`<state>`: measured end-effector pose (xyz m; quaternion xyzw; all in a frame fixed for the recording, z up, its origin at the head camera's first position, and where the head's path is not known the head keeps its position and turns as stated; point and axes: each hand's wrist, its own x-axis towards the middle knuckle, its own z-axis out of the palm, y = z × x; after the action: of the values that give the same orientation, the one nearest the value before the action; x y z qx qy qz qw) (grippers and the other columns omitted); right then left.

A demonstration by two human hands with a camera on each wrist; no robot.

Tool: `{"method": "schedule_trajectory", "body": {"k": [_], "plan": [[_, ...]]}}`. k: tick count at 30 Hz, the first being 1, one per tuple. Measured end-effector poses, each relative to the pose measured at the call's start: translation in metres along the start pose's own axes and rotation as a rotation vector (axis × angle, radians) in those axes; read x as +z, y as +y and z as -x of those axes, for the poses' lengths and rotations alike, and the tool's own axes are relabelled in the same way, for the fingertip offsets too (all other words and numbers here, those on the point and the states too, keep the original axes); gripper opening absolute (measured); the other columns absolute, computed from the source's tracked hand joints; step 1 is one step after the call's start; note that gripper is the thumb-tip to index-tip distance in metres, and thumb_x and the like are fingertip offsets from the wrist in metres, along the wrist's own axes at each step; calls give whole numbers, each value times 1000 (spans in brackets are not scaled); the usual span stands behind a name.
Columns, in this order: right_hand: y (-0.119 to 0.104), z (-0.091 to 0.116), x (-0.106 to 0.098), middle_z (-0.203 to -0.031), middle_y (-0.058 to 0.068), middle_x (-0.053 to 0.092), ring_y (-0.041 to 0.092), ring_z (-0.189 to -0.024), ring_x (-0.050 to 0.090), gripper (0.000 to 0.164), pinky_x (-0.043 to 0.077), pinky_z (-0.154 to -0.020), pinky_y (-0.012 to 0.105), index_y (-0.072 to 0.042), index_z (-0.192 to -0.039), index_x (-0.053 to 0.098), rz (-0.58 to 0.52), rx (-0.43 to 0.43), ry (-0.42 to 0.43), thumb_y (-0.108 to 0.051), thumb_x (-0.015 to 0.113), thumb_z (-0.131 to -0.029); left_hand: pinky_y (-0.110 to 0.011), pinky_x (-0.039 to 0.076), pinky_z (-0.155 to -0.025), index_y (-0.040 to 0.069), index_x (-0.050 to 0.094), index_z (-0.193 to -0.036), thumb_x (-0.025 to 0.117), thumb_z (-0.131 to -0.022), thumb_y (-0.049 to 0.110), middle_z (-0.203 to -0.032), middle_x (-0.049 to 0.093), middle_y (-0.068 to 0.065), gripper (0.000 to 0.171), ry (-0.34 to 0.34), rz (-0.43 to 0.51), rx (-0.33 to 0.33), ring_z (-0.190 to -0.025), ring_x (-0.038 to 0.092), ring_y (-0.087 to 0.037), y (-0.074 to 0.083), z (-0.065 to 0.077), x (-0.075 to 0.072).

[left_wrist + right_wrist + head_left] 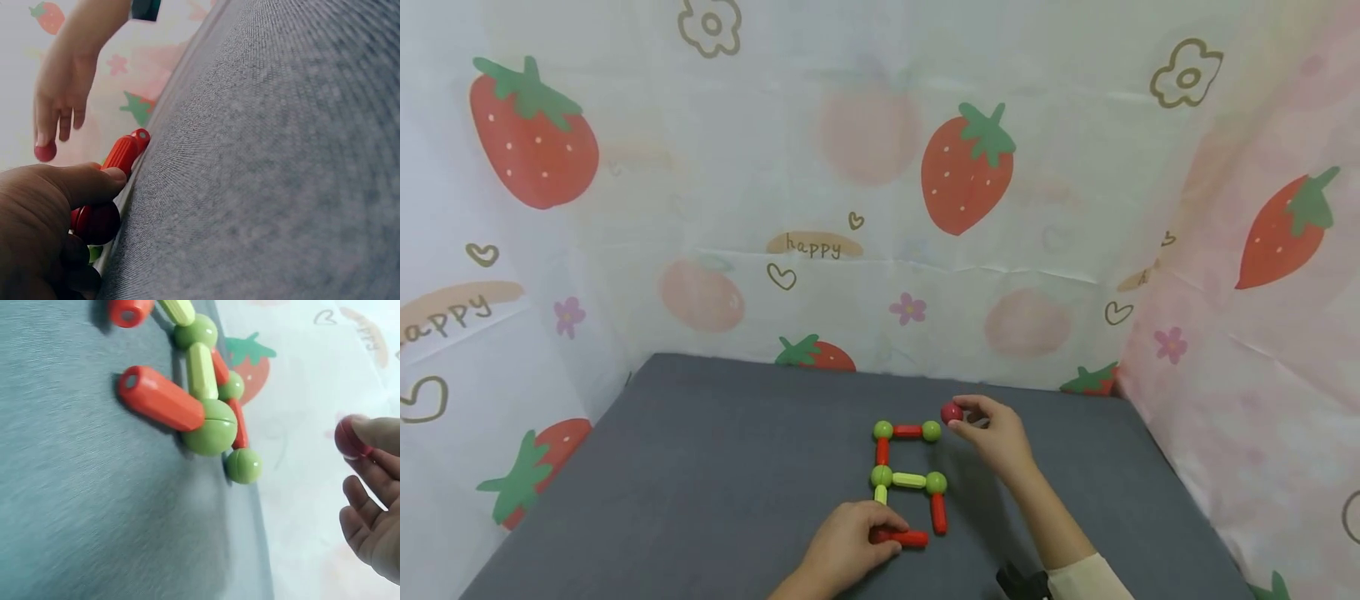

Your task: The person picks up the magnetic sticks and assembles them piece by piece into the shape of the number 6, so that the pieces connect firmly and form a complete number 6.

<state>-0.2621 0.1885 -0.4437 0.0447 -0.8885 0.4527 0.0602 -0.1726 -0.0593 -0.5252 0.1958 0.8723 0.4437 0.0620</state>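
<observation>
My right hand (1002, 435) pinches a small red ball (951, 412) between thumb and fingertips, above the table. The other fingers hang loosely in the right wrist view. My left hand (845, 542) grips a red rod (914, 539) at the near end of a flat figure of balls and rods. A dark red ball (100, 224) shows beside that thumb, partly hidden by the hand. Green balls (936, 482) join red rods and yellow-green rods (909, 480) in the figure. One red rod (161, 398) juts from a green ball, its near end free.
Everything lies on a grey cloth-covered table (715, 467). Behind and beside it hangs a pale curtain (760, 167) printed with strawberries, hearts and flowers. A black device (1022, 582) is near the right wrist, below the cream sleeve (1086, 577).
</observation>
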Motion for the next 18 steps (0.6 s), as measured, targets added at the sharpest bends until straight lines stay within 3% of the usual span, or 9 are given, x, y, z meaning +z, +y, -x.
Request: {"method": "schedule_trajectory", "body": {"k": [5, 10, 18], "plan": [[6, 23, -6, -107, 2, 69, 22, -89, 59, 38, 51, -71, 34, -22, -126, 72, -3, -3, -45, -23, 82, -89, -25, 48, -64, 32, 80, -100, 84, -84, 20, -89, 69, 19, 20, 5, 4, -1, -73, 58, 1, -1, 0, 0], [12, 44, -7, -105, -4, 69, 17, -94, 59, 34, 50, -80, 35, -27, -121, 74, 20, -3, -90, -26, 83, -88, -24, 49, -65, 33, 80, -99, 84, -85, 21, -89, 68, 20, 19, 12, -4, -4, -73, 58, 1, -2, 0, 0], [29, 63, -1, -103, -4, 68, 17, -94, 59, 33, 49, -82, 37, -29, -116, 75, 4, -25, -183, -27, 85, -85, -23, 47, -65, 33, 80, -100, 85, -84, 23, -90, 68, 20, 20, 34, -41, 32, -73, 57, 3, -2, 0, 2]]}}
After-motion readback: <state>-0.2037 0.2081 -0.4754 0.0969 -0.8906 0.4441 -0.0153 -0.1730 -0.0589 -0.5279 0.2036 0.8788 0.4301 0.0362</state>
